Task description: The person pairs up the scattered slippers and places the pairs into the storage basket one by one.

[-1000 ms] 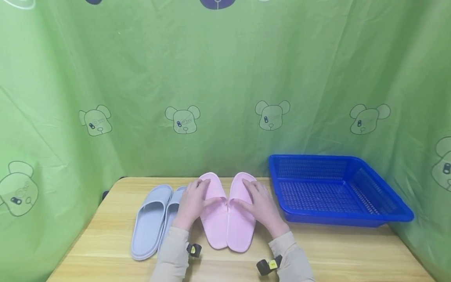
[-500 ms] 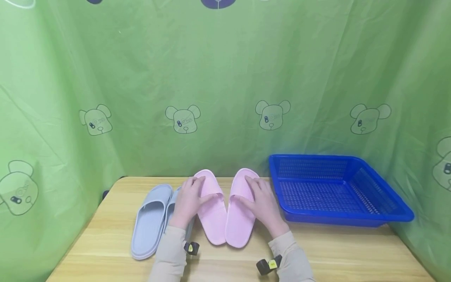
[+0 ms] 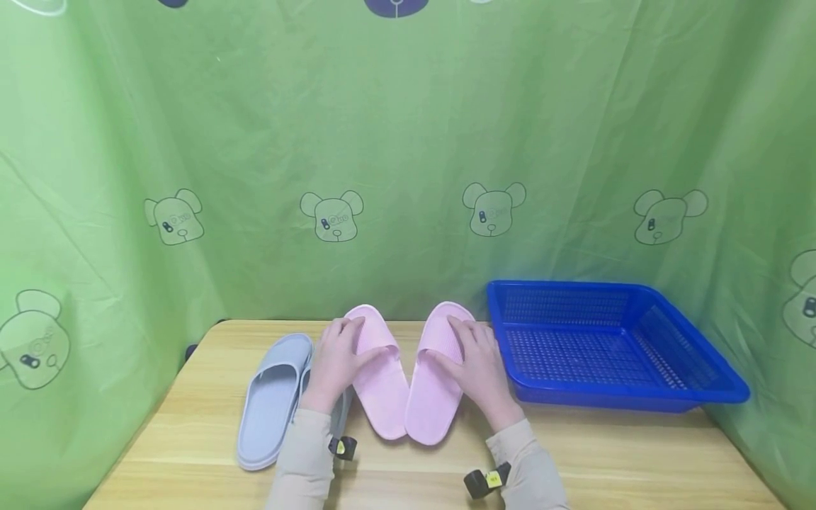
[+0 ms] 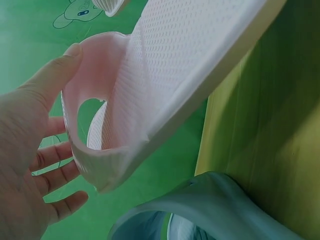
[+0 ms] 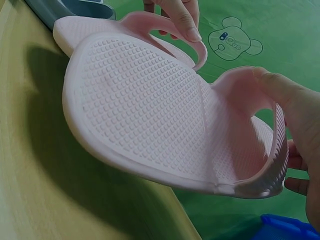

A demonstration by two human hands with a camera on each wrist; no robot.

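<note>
Side by side in the head view are two pink slippers, toes spread apart and heels overlapping. My left hand (image 3: 334, 363) pinches the strap of the left pink slipper (image 3: 382, 400), thumb on the strap's open edge and fingers along its outer side. In the same way my right hand (image 3: 479, 365) pinches the strap of the right pink slipper (image 3: 433, 411). The right wrist view shows the soles (image 5: 135, 100) tilted above the table, casting a shadow on it. Beside my left hand lies a pair of grey-blue slippers (image 3: 264, 407), one mostly hidden by that hand and forearm.
A blue perforated plastic basket (image 3: 627, 397) stands at the right on the wooden table (image 3: 612, 460). Behind and around the table hangs a green curtain (image 3: 408, 142) printed with bear faces. Each wrist carries a small black camera (image 3: 486, 482).
Both pink slippers have risen slightly and their toes have spread farther apart. My left hand has shifted left with its slipper; the right hand has moved only a little.
</note>
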